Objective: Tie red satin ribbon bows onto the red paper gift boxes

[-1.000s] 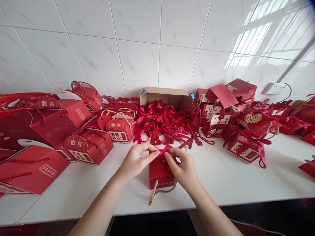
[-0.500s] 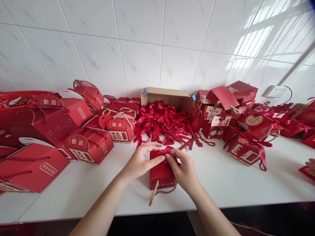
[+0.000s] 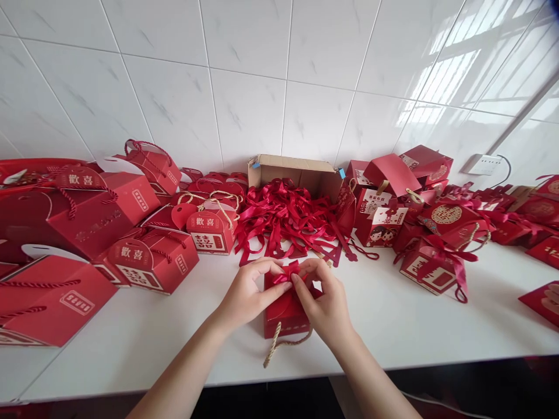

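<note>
A small red gift box (image 3: 283, 314) with a gold rope handle (image 3: 279, 344) lies on the white counter (image 3: 384, 326) in front of me. On its top end sits a red ribbon (image 3: 289, 272). My left hand (image 3: 248, 291) and my right hand (image 3: 325, 302) meet over the box, and the fingers of each are pinched on the ribbon from either side. Part of the box and ribbon is hidden under my fingers.
A brown cardboard box (image 3: 297, 171) spills a heap of red ribbons (image 3: 286, 218) just behind. Larger red boxes with rope handles (image 3: 144, 262) crowd the left. Ribbon-tied red boxes (image 3: 432, 267) fill the right, near a wall socket (image 3: 483, 164).
My hands have stayed on the ribbon, with the fingers shifting slightly and drawing closer together over the bow. The view has drifted a little.
</note>
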The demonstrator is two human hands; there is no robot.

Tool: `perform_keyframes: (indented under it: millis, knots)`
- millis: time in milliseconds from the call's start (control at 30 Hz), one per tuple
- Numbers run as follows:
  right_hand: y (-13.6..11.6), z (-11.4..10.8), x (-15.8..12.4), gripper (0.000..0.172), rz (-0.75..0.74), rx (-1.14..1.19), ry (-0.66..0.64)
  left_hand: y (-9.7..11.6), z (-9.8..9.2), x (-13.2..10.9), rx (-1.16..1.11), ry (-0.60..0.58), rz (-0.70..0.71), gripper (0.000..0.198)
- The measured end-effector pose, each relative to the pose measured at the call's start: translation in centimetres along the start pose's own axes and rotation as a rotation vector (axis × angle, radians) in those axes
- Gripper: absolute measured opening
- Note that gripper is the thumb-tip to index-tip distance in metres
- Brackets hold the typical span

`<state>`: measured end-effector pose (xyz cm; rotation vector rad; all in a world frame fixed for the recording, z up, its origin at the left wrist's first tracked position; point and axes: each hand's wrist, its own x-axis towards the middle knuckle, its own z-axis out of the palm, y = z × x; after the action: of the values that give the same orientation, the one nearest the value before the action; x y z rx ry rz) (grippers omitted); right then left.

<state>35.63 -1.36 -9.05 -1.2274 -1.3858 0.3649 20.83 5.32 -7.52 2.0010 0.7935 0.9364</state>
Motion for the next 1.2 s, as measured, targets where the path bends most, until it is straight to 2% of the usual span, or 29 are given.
perform_keyframes:
  millis: [133,333,500,600,700,833,933,1000,1100,1200]
  knots:
    - [-0.2,-0.5,0.0,0.015,-0.060,-0.101,-0.040,0.0,0.0,0.1,0.023,0.000,0.014,0.008]
    - [0.0,-1.2,-0.3,0.022,-0.034,-0.219,-0.156,0.1,-0.2,0.1,0.035,-0.009,0.016,0.009]
    - [0.5,-1.1,-0.4,0.016,-0.008,-0.233,-0.094,0.0,-0.3,-0.1,0.062,-0.061,0.063,0.007]
    - [0.5,-1.0,-0.5,0.015,0.064,-0.217,-0.058,-0.1,-0.1,-0.2,0.134,-0.017,0.074,0.008]
    - [0.3,-1.1,-0.4,0.014,0.169,-0.158,-0.075,-0.2,0.0,-0.3,0.234,0.030,0.119,0.009]
    - [-0.3,-1.6,0.1,0.019,0.280,-0.048,-0.191,-0.1,0.1,-0.2,0.236,0.026,0.198,0.012]
    - [-0.6,-2.1,0.6,0.024,0.271,-0.005,-0.344,-0.3,0.4,0.1,0.173,0.006,0.195,0.013]
    - [-0.6,-2.2,0.7,0.027,0.259,0.037,-0.392,-0.6,0.6,0.5,0.118,0.007,0.165,0.010]
    - [-0.3,-1.9,0.5,0.028,0.320,0.162,-0.321,-0.6,0.7,0.8,0.044,0.057,0.141,0.012]
    - [-0.1,-1.4,0.1,0.030,0.387,0.225,-0.214,0.2,0.3,0.3,0.088,0.094,0.151,0.007]
